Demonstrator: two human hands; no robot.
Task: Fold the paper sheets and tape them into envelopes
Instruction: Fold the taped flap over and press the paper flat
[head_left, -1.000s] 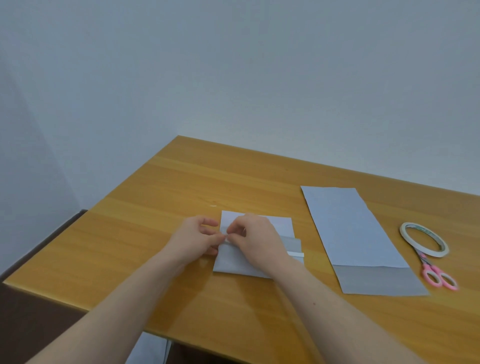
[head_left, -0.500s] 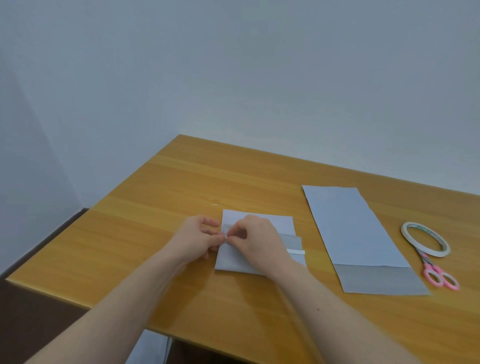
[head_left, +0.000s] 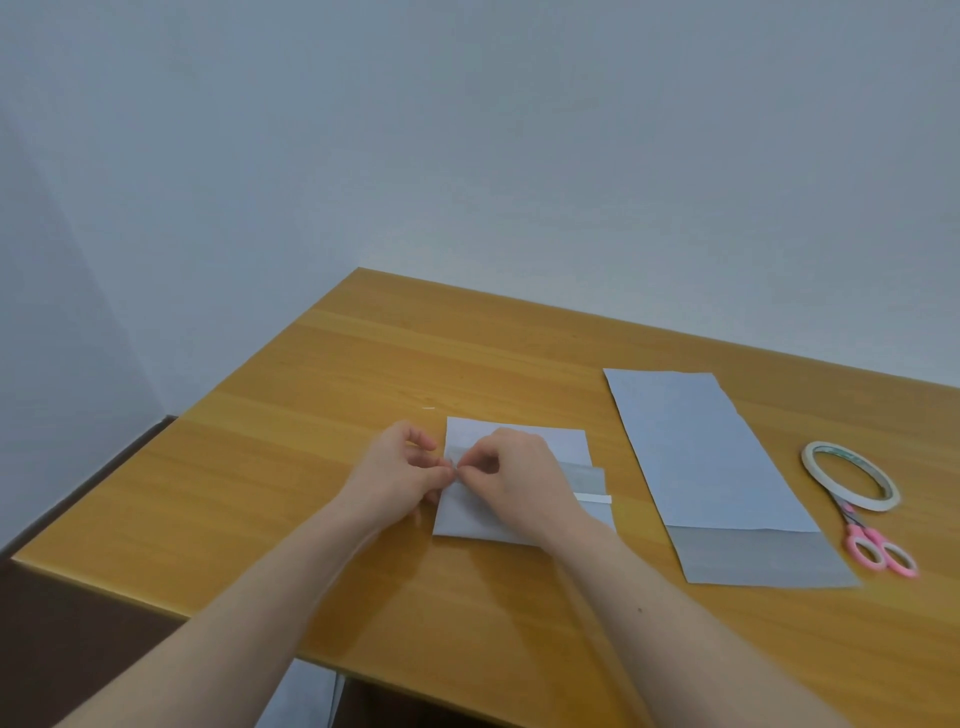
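A small folded white paper (head_left: 566, 444) lies on the wooden table (head_left: 322, 457) in front of me. A white tape strip (head_left: 592, 499) runs across it and shows at its right edge. My left hand (head_left: 400, 475) and my right hand (head_left: 519, 480) meet at the paper's left edge, fingertips pinching together at the end of the tape strip there. My right hand covers the paper's middle. A longer sheet (head_left: 696, 457) with its near end folded up lies flat to the right, untouched.
A roll of white tape (head_left: 852, 483) lies at the right, with pink-handled scissors (head_left: 878, 551) just nearer to me. The table's left and near edges drop off to a dark floor. Pale walls stand behind the table.
Both hands have stayed at the paper's left edge. The fingertips have shifted slightly, pinching at the tape end. Nothing else on the table has moved.
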